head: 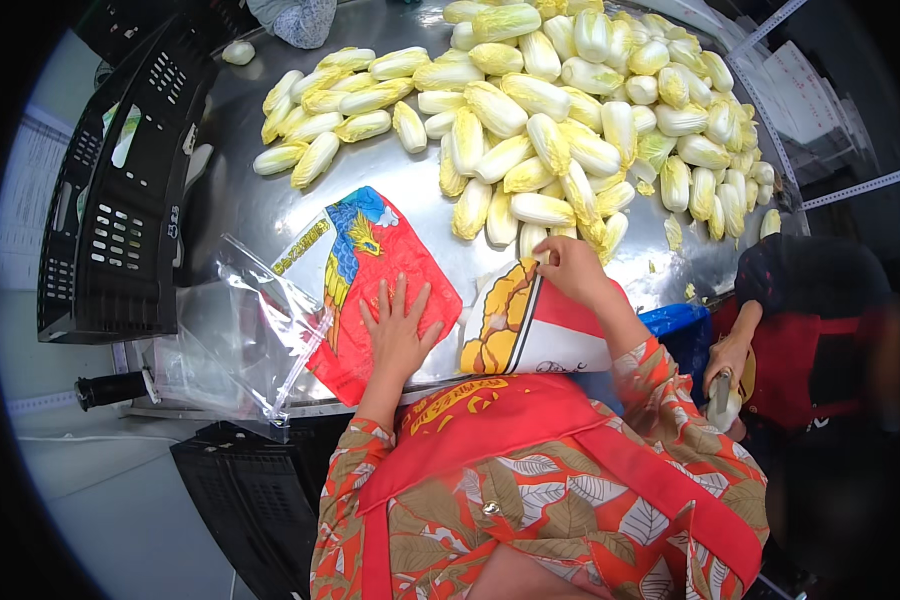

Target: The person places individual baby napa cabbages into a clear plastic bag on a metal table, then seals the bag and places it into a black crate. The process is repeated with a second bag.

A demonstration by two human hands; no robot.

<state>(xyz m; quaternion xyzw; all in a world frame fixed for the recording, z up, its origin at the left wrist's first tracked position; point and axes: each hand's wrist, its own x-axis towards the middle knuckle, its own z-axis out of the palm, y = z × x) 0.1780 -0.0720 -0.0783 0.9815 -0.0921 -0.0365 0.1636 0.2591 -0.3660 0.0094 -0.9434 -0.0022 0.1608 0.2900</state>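
My left hand point(399, 334) lies flat with fingers spread on a red printed sheet, possibly cloth or a bag point(412, 251), which shows a blue and yellow bird. To its right, my right hand point(570, 271) pinches the upper edge of a second printed sheet point(499, 326) in yellow, white and red. That sheet lies at the table's near edge, against my red apron point(487, 412). Clear plastic bags point(232, 337) lie left of the red sheet, partly over its white part. Just beyond my right hand is a large heap of trimmed napa cabbages point(544, 150).
The metal table point(229, 165) carries a smaller group of cabbages point(334, 112) at far left. Black plastic crates point(131, 210) stand along the left edge. At right, beside a blue container point(675, 319), a co-worker's hand point(727, 356) holds a knife point(722, 386) against a pale vegetable.
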